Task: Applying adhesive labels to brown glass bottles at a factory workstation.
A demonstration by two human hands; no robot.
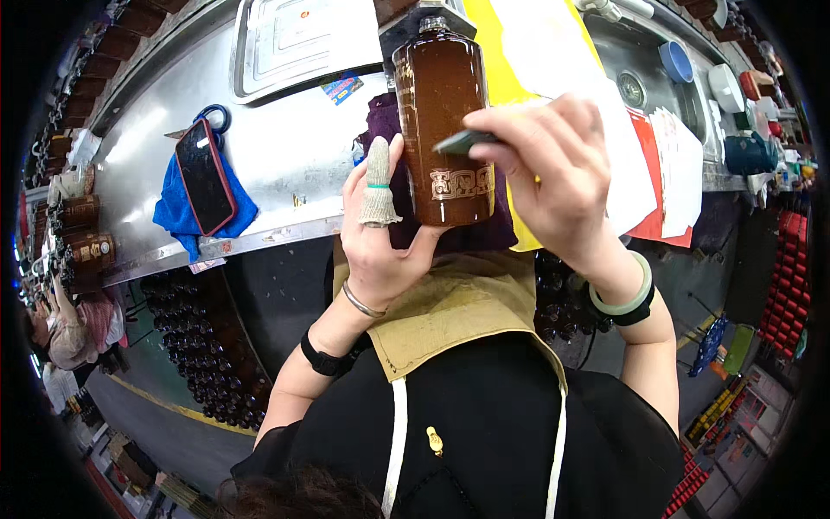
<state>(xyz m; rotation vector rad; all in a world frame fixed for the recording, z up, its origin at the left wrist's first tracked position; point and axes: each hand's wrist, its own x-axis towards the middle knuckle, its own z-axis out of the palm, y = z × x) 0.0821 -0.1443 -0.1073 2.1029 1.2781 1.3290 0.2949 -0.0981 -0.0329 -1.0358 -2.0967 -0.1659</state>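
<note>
My left hand [380, 233] grips a tall brown ceramic bottle [441, 121] with a gold pattern band near its base and holds it upright above the edge of a steel table [285, 156]. A knitted cot covers that hand's thumb, and a dark purple cloth [393, 130] lies between palm and bottle. My right hand [553, 173] pinches a small flat grey-green tool [462, 141] and presses its tip against the bottle's front, about halfway up.
A phone in a red case [206, 177] lies on a blue cloth [177, 212] at the left. A metal tray [294, 39] is behind it. Yellow, white and red sheets [657, 156] lie right. A sink [657, 69] holds bowls. Many brown bottles [203, 346] stand on the floor below.
</note>
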